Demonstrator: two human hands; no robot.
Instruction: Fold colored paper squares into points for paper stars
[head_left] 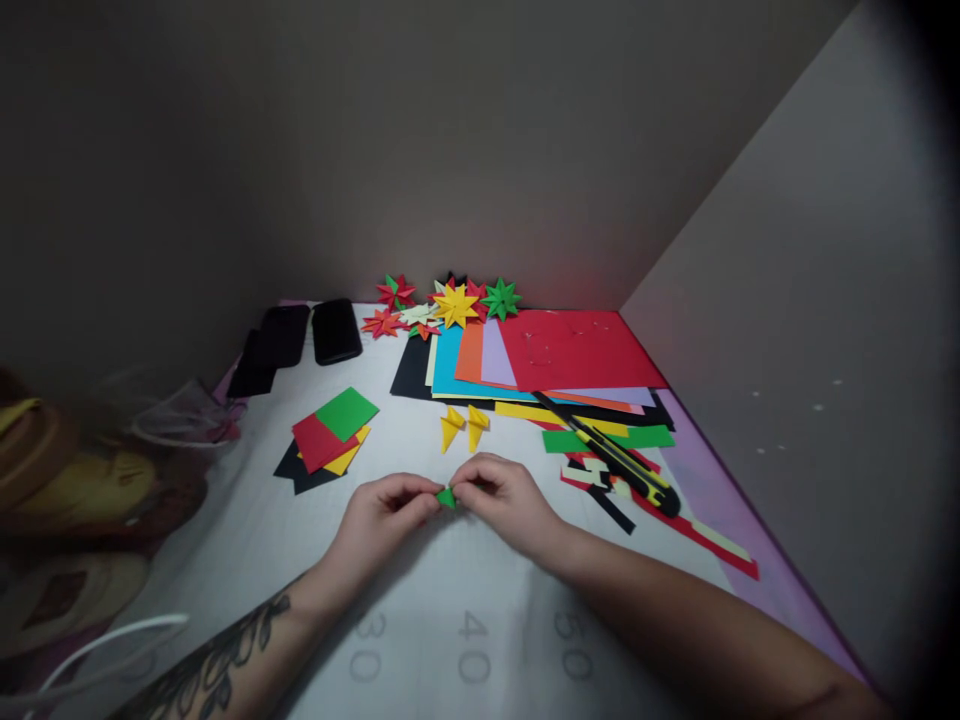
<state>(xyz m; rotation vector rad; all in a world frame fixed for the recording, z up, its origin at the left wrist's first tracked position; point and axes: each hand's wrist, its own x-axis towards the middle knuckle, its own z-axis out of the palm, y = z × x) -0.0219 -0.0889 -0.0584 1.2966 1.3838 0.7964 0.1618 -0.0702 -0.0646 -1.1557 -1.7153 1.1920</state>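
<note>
A small folded piece of green paper (447, 498) is pinched between my two hands, low in the middle of the head view. My left hand (390, 510) grips its left side with thumb and forefinger. On the other side, my right hand (506, 500) pinches it too, and the fingertips hide part of it. Just beyond my hands lie two folded yellow paper pieces (451, 428), side by side. To the left is a fanned pile of paper squares, with a green square (347, 413) and a red square (324, 441) over yellow and black ones.
Several folded paper stars (455, 306) stand along the wall. Before them lie coloured sheets, a red sheet (581, 350) on top. A black and yellow box cutter (630, 468) rests on paper strips at right. A black phone (337, 331) lies back left; bags crowd the left edge.
</note>
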